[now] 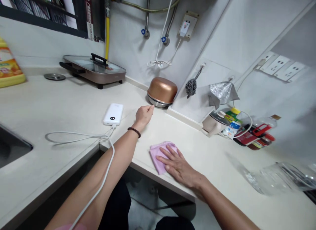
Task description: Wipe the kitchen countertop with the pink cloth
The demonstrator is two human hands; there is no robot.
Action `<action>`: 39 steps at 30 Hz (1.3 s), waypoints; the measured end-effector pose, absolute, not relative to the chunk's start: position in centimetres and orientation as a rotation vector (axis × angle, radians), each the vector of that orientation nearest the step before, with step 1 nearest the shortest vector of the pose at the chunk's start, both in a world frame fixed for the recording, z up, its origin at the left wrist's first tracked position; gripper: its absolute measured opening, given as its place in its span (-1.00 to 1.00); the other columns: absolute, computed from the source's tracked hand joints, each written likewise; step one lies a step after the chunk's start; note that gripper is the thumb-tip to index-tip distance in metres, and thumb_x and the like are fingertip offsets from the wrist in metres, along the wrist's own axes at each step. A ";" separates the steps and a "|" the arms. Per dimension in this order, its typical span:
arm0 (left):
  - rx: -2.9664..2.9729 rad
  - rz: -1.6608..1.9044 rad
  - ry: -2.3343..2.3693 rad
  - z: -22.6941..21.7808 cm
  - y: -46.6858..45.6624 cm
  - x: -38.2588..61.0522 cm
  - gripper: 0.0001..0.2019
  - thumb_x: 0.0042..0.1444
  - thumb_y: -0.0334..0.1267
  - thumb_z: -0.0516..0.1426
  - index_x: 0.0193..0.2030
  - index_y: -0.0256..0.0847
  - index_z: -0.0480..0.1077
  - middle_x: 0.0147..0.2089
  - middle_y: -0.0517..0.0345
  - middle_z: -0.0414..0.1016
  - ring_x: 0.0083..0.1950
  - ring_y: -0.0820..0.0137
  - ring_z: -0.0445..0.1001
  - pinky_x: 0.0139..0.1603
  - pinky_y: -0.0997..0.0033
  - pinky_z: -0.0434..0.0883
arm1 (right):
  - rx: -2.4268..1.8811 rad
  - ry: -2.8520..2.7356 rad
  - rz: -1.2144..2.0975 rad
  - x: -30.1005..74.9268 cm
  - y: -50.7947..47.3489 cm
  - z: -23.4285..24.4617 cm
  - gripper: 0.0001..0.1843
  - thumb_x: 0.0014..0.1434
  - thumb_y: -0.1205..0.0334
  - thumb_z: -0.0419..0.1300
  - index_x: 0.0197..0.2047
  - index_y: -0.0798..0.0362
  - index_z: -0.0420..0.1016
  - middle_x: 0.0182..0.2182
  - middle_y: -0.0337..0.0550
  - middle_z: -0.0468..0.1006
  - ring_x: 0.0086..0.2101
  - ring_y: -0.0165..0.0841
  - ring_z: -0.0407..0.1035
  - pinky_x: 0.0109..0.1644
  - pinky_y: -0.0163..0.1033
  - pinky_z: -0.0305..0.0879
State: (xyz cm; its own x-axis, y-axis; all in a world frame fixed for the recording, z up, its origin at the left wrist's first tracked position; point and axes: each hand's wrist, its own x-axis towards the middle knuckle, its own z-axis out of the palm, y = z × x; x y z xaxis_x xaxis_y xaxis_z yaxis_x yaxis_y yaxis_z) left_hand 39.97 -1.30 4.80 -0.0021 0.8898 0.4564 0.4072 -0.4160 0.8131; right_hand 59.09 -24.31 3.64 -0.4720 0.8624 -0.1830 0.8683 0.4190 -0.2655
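My right hand (178, 165) lies flat with fingers spread on a folded pink cloth (158, 154) near the front edge of the pale countertop (74, 104). My left hand (144, 114), a bead bracelet on its wrist, reaches toward an upturned copper-coloured pot (162, 91) in the corner. Its fingers are pinched together close to the pot's rim, and I cannot make out anything between them. A white power bank (113, 114) lies just left of that hand, its white cable (74, 136) running back across the counter and over my left arm.
An electric grill pan with a glass lid (95, 69) stands at the back left, next to a yellow bottle (8, 65). A sink edge (12, 146) is at far left. A small rice cooker (214, 122), bottles and packets crowd the right wall. A glass lid (278, 179) lies at right.
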 end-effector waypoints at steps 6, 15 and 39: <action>1.924 1.289 1.368 4.3 -1.4 40.3 -0.47 0.24 0.10 -0.09 -0.60 -0.17 0.37 -0.61 0.12 0.39 -0.44 0.33 0.36 -0.42 0.36 0.07 | 2.170 2.351 -0.378 67.2 -28.7 2.5 -0.46 0.43 -0.13 -0.24 0.42 -0.38 0.01 0.45 -0.33 -0.11 0.42 -0.12 -0.33 0.39 0.36 -0.39; 1.989 1.207 1.409 3.9 -0.8 40.9 -0.47 0.25 0.09 -0.11 -0.59 -0.17 0.37 -0.57 0.09 0.43 -0.45 0.33 0.35 -0.42 0.35 0.05 | 1.986 2.656 -0.176 67.3 -26.0 2.8 -0.54 0.39 -0.06 -0.01 0.29 -0.28 0.35 0.36 -0.20 0.21 0.36 -0.13 0.01 0.41 0.24 -0.19; 2.141 1.094 1.326 4.2 -2.1 42.1 -0.48 0.31 0.04 -0.09 -0.50 -0.18 0.46 -0.45 0.06 0.53 -0.40 0.33 0.40 -0.41 0.34 0.04 | 2.656 2.471 0.345 70.3 -3.7 -0.5 -0.67 0.30 0.04 0.10 -0.03 -0.05 0.61 -0.11 -0.05 0.51 -0.01 -0.16 0.30 0.13 -0.05 0.16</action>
